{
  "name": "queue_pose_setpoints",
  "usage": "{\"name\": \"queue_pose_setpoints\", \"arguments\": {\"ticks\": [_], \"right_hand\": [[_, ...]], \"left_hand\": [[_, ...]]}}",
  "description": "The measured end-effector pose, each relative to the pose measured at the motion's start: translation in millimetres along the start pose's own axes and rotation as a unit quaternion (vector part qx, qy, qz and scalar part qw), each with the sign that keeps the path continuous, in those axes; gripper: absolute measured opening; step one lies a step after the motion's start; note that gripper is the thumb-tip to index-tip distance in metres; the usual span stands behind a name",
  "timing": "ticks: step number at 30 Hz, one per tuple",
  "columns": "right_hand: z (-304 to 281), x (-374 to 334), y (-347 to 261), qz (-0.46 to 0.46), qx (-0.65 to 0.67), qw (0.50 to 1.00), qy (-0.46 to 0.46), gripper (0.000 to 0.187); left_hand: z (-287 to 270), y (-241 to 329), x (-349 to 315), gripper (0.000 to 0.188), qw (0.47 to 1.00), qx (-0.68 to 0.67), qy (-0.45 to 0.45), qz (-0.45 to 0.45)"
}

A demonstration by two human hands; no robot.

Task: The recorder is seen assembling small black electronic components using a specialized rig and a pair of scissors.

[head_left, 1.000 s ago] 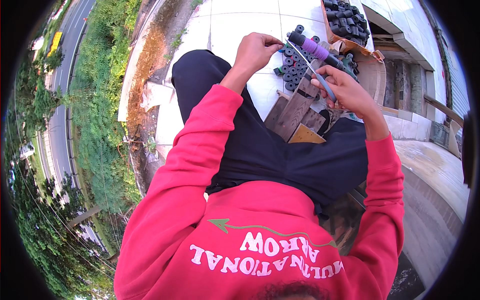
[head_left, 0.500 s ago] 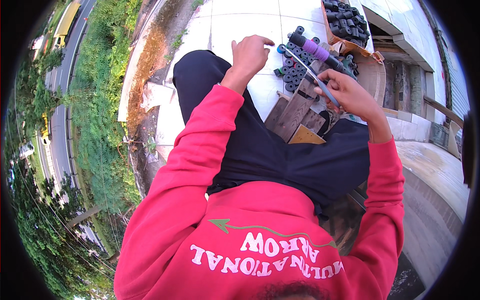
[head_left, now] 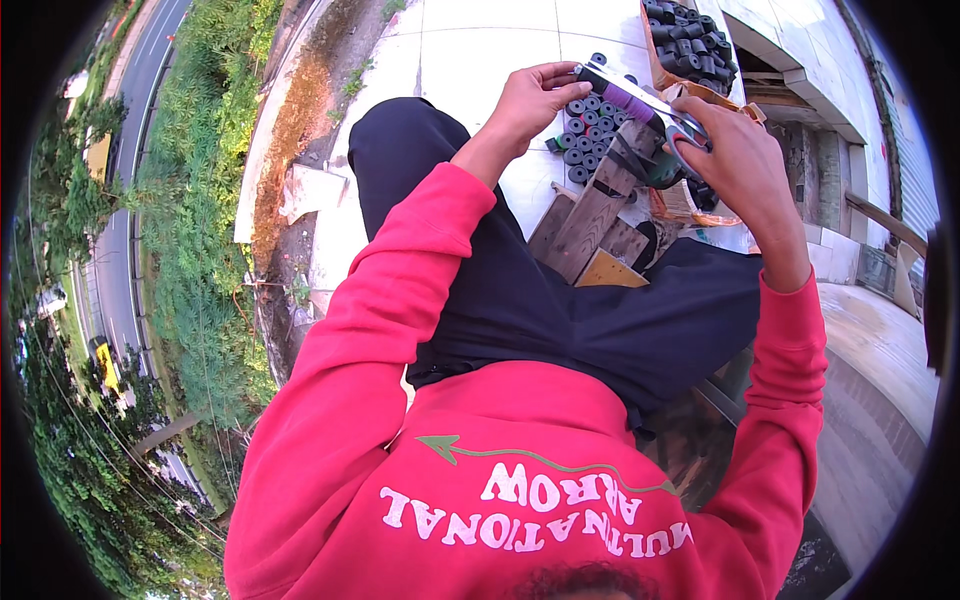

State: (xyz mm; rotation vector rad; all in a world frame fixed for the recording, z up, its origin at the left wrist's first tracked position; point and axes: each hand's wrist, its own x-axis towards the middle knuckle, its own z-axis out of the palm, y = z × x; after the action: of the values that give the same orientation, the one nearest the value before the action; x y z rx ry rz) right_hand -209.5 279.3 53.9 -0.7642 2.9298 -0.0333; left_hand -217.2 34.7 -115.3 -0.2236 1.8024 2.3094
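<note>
My right hand [head_left: 735, 150] is closed on a pair of scissors [head_left: 684, 138] with grey and red handles. Their pale blades run up and left along a dark rod wrapped in purple [head_left: 632, 104]. At the rod's far end, beside the blade tips, my left hand [head_left: 530, 108] has its thumb and fingers drawn together. What they pinch is too small to make out. Just under the rod, several black cylinders with holes through them [head_left: 590, 135] stand in rows on the pale tiles. A dark green clamp-like piece [head_left: 660, 172] at the rod's near end is partly hidden by my right hand.
Wooden boards [head_left: 597, 215] lie between my legs, with a tan wedge [head_left: 612, 270] at their near end. A cardboard box [head_left: 655, 60] holds more black cylinders at the far right. Beyond the tiled floor's left edge [head_left: 330, 200] are plants and a road.
My right hand has moved up with its tool, now seen as scissors with handles spread, to the purple-wrapped rod. My left hand has moved right to the rod's far end, its fingers now together.
</note>
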Motion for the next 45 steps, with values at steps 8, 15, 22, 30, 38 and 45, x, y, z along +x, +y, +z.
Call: {"name": "queue_pose_setpoints", "arguments": {"ticks": [8,15,22,30,38,45], "right_hand": [[-3.4,2.4,-6.9,-0.017,-0.017,1.0,0.006,0.035],[-5.5,4.2,-8.2,-0.066,-0.06,0.994,0.057,0.034],[-13.5,10.6,-13.6,-0.065,-0.089,0.994,0.018,0.028],[-13.8,12.4,-4.7,-0.083,-0.083,0.992,0.036,0.029],[-31.4,14.2,-17.7,-0.103,-0.134,0.985,0.028,0.027],[-22.8,20.0,-7.7,-0.142,-0.177,0.973,0.051,0.048]], "left_hand": [[1.2,-0.2,-0.2,0.052,1.0,-0.004,0.01,-0.003],[3.3,1.1,0.1,0.055,1.0,-0.01,0.009,0.002],[2.5,-0.4,0.3,0.055,1.0,-0.016,0.017,0.003],[1.6,-1.6,2.9,0.056,1.0,-0.02,0.007,0.007],[2.3,-0.5,3.1,0.058,1.0,-0.012,0.012,0.006],[2.7,-1.8,3.9,0.056,1.0,-0.019,0.009,0.009]]}}
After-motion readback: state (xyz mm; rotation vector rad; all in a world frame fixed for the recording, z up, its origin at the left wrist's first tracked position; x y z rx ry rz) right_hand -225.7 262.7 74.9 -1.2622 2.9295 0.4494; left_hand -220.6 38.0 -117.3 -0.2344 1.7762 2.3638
